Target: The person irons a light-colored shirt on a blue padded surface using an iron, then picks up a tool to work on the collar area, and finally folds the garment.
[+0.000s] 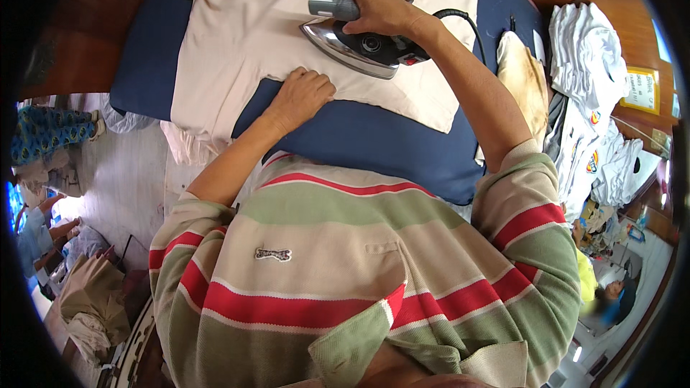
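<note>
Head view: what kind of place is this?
Probably a garment pressing station in a laundry or clothing workshop. The right hand grips an electric iron on a beige shirt spread over a blue padded ironing table; the left hand holds the hem flat. Folded white shirts are stacked alongside.

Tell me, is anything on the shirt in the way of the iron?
Nothing visible blocks it. The right hand grips the iron, which sits on the beige shirt. The left hand presses the shirt's near edge, beside the iron and apart from it. The cloth around the iron's tip looks bare.
</note>
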